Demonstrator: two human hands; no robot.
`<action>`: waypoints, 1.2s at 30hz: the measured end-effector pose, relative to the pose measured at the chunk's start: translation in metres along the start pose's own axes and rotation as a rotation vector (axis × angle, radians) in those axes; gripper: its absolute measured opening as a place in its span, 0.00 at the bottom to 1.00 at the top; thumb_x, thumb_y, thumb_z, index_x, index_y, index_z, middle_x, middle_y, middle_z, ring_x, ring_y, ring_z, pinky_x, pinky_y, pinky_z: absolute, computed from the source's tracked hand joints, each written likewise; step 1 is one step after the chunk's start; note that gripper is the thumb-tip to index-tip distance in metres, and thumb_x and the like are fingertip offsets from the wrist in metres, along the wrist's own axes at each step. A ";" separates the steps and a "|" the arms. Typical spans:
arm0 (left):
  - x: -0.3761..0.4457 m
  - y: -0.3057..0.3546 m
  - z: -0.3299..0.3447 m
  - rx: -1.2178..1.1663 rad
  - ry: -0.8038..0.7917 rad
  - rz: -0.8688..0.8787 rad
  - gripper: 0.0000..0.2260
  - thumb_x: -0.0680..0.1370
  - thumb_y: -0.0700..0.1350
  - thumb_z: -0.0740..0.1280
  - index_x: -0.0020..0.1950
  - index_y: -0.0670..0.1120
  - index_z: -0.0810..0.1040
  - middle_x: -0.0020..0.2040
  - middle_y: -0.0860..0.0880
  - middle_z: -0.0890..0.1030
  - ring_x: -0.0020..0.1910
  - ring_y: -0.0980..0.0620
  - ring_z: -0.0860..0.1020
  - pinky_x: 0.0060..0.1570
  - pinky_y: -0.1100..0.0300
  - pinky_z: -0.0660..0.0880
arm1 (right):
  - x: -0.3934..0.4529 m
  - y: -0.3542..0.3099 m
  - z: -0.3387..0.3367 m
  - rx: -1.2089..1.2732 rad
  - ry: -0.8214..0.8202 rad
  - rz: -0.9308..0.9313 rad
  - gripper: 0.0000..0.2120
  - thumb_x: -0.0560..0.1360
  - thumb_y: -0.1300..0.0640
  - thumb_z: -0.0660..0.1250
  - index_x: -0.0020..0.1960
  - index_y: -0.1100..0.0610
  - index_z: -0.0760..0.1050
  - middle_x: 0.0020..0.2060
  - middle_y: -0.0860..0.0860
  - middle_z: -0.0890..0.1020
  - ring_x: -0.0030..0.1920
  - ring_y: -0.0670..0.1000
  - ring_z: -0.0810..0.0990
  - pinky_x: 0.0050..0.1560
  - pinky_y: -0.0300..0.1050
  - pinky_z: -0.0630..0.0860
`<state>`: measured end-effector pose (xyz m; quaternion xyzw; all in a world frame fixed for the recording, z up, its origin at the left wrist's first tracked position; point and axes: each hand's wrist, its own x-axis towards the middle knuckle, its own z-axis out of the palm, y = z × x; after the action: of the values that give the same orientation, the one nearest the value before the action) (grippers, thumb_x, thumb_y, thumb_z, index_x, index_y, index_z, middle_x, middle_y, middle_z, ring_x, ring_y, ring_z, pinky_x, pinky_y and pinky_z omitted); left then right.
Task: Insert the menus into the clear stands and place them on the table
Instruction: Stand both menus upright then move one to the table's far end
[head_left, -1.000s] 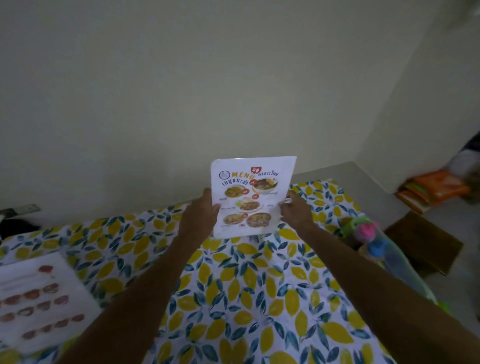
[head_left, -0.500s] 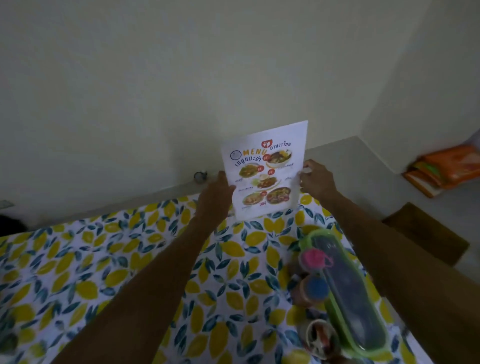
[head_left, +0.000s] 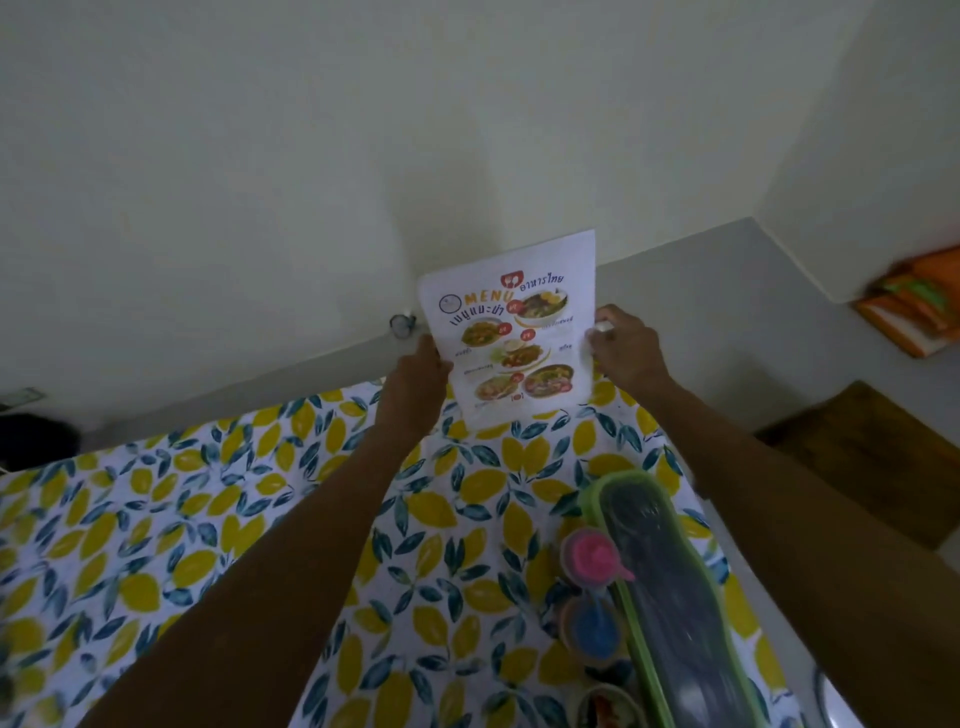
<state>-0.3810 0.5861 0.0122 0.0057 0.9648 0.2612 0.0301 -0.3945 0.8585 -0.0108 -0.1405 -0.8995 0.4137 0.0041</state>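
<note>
A white menu sheet (head_left: 511, 332) with food photos and the word MENU stands upright at the far edge of the table (head_left: 218, 519), which wears a lemon-print cloth. My left hand (head_left: 415, 387) grips its left edge and my right hand (head_left: 626, 348) grips its right edge. The sheet appears to sit in a clear stand, but the stand's outline is too faint to tell. Its bottom edge meets the cloth.
A long green-rimmed cutlery box (head_left: 670, 597) lies at the right of the table, with small jars topped by a pink lid (head_left: 592, 558) and a blue lid (head_left: 595, 631) beside it. A wooden stool (head_left: 883, 457) and orange packets (head_left: 914, 312) are on the floor at right.
My view has swung to the right along the table. Both hands carried the upright menu farther away, toward the table's far right corner. The second menu at left has dropped out of view.
</note>
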 end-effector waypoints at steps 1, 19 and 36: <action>0.003 0.000 0.002 -0.001 0.003 -0.001 0.12 0.81 0.46 0.62 0.60 0.40 0.69 0.46 0.37 0.81 0.41 0.37 0.81 0.41 0.40 0.79 | 0.001 0.002 0.000 -0.012 0.001 -0.012 0.07 0.75 0.54 0.61 0.51 0.52 0.76 0.47 0.59 0.84 0.44 0.62 0.83 0.47 0.59 0.82; -0.001 -0.006 -0.001 -0.159 -0.087 -0.029 0.16 0.76 0.43 0.69 0.61 0.41 0.72 0.57 0.43 0.83 0.52 0.44 0.81 0.47 0.55 0.76 | -0.011 -0.001 -0.001 -0.163 -0.052 -0.021 0.14 0.78 0.55 0.62 0.48 0.67 0.79 0.47 0.64 0.83 0.49 0.64 0.81 0.54 0.52 0.73; -0.084 -0.033 -0.069 -0.037 -0.021 0.186 0.23 0.78 0.52 0.67 0.70 0.44 0.70 0.62 0.45 0.81 0.58 0.43 0.80 0.54 0.51 0.76 | -0.118 -0.069 -0.007 -0.347 -0.013 -0.121 0.18 0.77 0.51 0.63 0.63 0.59 0.75 0.57 0.60 0.83 0.56 0.61 0.81 0.58 0.53 0.77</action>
<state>-0.3016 0.5207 0.0593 0.0973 0.9547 0.2808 0.0159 -0.2980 0.7904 0.0581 -0.0820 -0.9641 0.2524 -0.0012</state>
